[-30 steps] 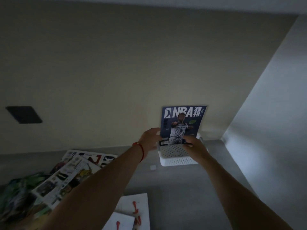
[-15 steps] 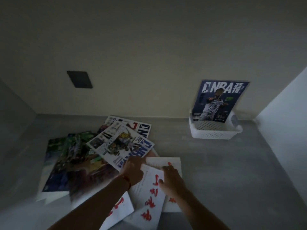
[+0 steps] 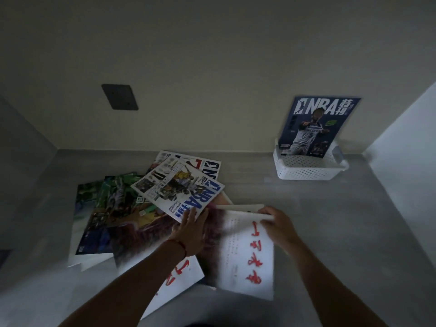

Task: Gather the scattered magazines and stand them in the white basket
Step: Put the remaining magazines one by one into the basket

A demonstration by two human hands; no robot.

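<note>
Green magazines [image 3: 113, 204] overlapped beside hands; dark wall plate [image 3: 119, 97] behind

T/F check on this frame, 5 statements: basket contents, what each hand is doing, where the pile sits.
1. The white perforated plastic basket holds one dark blue NBA magazine standing upright. True.
2. The right hand is empty. False: it grips the top edge of the white booklet with red brush characters.
3. The left hand rests on the pile near the white NBA magazine with blue lettering. True.
4. The basket stands left of the scattered pile. False: it stands right of it, near the wall.
5. A green-covered magazine lies flat in the pile. True.
</note>
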